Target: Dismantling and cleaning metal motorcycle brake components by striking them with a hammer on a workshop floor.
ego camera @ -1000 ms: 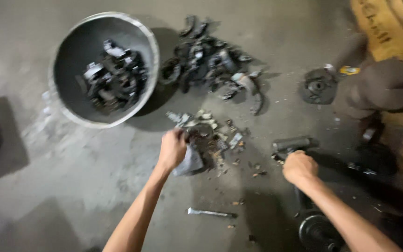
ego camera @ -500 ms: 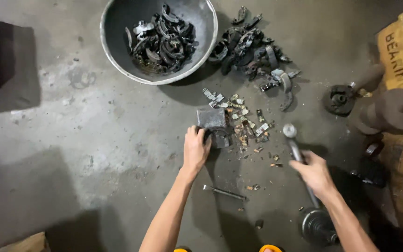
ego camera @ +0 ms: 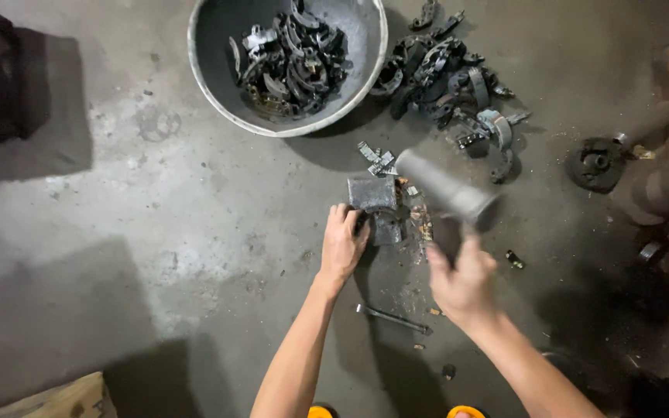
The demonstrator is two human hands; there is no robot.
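My left hand (ego camera: 344, 244) presses down on a curved grey metal part (ego camera: 375, 205) lying on the concrete floor. My right hand (ego camera: 464, 282) grips the handle of a hammer (ego camera: 447, 190), whose grey cylindrical head is raised and blurred just right of the part. Broken fragments (ego camera: 377, 157) lie scattered around the part.
A round metal basin (ego camera: 365, 46) holding several dark curved metal parts stands at the top. A heap of similar parts (ego camera: 451, 77) lies to its right. A thin metal rod (ego camera: 392, 317) lies between my arms. A dark round piece (ego camera: 596, 162) sits right; cardboard (ego camera: 63, 399) bottom left.
My right hand has picked the hammer up off the floor and swung its head up over the part. The view has shifted, so basin and heap sit higher in the frame.
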